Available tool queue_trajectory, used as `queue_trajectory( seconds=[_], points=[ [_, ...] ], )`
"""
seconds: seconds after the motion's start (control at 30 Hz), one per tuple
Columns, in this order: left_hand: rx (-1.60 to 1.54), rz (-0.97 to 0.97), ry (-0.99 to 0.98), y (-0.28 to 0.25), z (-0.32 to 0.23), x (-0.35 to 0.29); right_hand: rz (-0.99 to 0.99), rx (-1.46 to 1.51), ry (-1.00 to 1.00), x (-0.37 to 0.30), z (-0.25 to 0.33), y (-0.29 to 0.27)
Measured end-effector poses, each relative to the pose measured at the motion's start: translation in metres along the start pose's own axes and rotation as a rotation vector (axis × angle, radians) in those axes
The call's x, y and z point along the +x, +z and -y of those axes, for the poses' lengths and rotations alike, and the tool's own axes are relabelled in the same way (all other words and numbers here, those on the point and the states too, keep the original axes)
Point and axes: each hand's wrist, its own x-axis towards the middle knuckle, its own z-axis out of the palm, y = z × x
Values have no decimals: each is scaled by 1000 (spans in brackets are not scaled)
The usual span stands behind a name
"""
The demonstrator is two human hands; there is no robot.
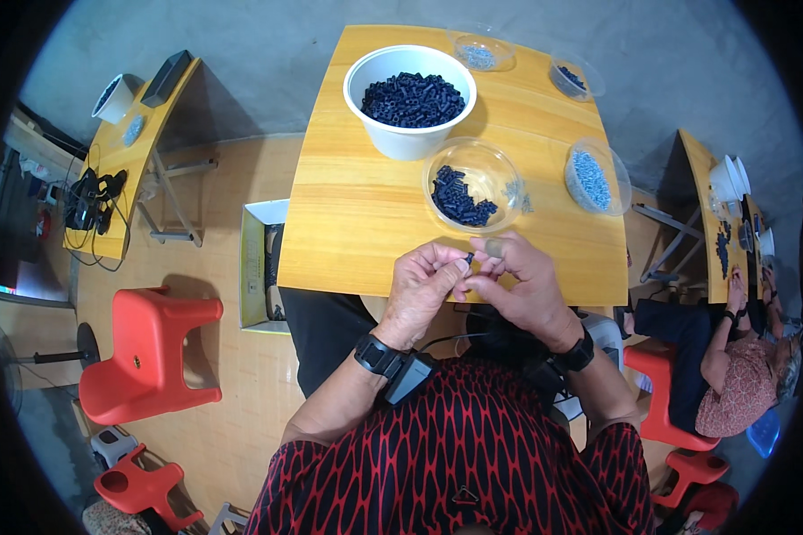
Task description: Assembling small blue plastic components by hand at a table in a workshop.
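Note:
Above the table's front edge, my left hand [422,283] pinches a small black plastic piece [469,258] between thumb and fingers. My right hand [525,281] faces it closely, its thumb and fingers drawn together by the piece. Whatever those right fingertips hold, if anything, is too small to make out. A tan wrap [494,248] circles one right finger. Just beyond both hands stands a clear round bowl [500,159] with black pieces [459,198] heaped at its left and a few small silvery bits at its right.
A white tub [409,143] full of black pieces is at the table's [330,214] far left. Clear bowls [598,205] of silvery parts stand right and far. A red chair [152,348] is on the left. Another person [740,383] works at a table on the right.

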Motion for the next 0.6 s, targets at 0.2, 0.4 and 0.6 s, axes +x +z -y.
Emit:
queue_trajectory(
  seconds=[0.2, 0.4, 0.6],
  points=[
    [-3, 11, -25, 3, -4, -2, 216, -430, -86, 9, 17, -4],
    [16, 55, -78, -2, -4, 0, 207, -452, -137, 9, 16, -2],
    [192, -10, -31, 5, -3, -5, 296, -577, -185, 4, 11, -1]
  ],
)
